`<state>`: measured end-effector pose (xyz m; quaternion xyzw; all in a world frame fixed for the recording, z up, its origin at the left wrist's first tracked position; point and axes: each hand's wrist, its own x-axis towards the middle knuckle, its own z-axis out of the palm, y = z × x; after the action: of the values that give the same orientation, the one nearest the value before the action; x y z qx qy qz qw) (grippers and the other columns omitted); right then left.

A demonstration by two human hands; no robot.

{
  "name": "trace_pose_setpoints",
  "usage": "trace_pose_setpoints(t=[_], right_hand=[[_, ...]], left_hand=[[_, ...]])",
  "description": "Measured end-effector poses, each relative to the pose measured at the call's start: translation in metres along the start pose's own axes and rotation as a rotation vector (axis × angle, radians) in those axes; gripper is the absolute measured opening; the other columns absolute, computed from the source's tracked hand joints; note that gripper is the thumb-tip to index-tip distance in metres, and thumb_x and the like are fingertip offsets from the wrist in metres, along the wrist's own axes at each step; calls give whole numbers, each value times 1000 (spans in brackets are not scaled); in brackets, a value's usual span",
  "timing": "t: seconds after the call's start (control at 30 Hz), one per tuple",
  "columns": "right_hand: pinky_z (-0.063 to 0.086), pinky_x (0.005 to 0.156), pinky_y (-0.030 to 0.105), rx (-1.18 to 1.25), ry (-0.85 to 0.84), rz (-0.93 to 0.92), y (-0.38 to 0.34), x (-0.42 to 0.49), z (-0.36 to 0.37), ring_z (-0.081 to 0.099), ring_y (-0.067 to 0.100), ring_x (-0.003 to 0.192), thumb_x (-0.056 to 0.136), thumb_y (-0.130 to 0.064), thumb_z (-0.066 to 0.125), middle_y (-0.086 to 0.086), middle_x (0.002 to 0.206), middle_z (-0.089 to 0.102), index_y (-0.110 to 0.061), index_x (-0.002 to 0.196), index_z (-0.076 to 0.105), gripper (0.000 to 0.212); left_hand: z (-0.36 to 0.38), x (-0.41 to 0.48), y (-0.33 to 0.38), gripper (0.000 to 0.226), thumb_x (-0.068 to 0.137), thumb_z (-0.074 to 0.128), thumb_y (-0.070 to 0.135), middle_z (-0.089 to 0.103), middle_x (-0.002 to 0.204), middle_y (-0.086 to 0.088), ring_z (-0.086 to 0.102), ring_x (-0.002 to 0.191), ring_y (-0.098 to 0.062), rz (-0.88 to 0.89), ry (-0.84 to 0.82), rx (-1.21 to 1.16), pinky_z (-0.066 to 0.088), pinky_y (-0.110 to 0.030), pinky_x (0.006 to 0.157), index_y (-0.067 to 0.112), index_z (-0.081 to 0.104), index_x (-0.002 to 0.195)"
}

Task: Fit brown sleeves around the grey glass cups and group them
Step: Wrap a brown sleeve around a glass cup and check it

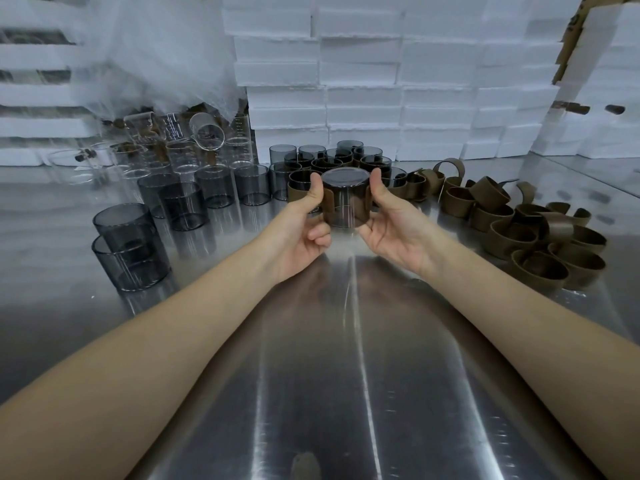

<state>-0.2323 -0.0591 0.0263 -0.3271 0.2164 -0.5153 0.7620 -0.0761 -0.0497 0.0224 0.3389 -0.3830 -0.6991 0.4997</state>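
Both hands hold one grey glass cup (346, 199) upside down above the steel table, with a brown sleeve (328, 199) wrapped around its sides. My left hand (306, 220) grips the cup's left side, thumb up against the sleeve. My right hand (391, 220) grips the right side the same way. Behind the cup stands a group of sleeved grey cups (339, 161). Bare grey cups (131, 244) stand to the left. A heap of loose brown sleeves (519, 226) lies to the right.
Clear glass beakers (194, 143) crowd the back left under white foam netting (156, 57). Stacked white foam boxes (398, 81) wall off the back. The steel table (346, 375) stretches toward me between my forearms.
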Motion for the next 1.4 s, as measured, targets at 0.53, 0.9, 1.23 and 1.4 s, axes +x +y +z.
trace_pose_setpoints(t=[0.53, 0.9, 1.23, 1.4], right_hand=[[55, 88, 30, -186, -80, -89, 1, 0, -4, 65, 20, 105, 86, -29, 60, 12, 112, 66, -6, 115, 60, 37], [53, 95, 45, -131, -31, -1, 2, 1, -7, 63, 31, 115, 97, -21, 48, 19, 122, 64, -11, 131, 55, 36], [52, 96, 42, -217, -20, -28, 3, 2, -11, 64, 31, 104, 98, -21, 44, 16, 111, 65, -6, 133, 53, 39], [53, 93, 41, -193, 8, -32, 3, 2, -11, 60, 31, 106, 101, -27, 38, 18, 116, 59, -8, 133, 49, 39]], left_hand=[[0, 3, -10, 32, 98, 50, 42, 64, 84, 2, 51, 60, -7, 201, 17, 153, 47, -20, 67, 15, 64, 109], [-3, 0, -17, 78, 70, 66, -28, 58, 127, -5, 66, 99, -5, 513, 123, 430, 54, -19, 78, 24, 52, 127], [-7, 3, -20, 71, 73, 62, -27, 63, 119, -3, 64, 105, -11, 587, 88, 508, 53, -23, 83, 25, 57, 121], [-9, 5, -21, 72, 73, 62, -26, 62, 119, -3, 65, 106, -15, 588, 79, 511, 55, -28, 85, 30, 59, 117]])
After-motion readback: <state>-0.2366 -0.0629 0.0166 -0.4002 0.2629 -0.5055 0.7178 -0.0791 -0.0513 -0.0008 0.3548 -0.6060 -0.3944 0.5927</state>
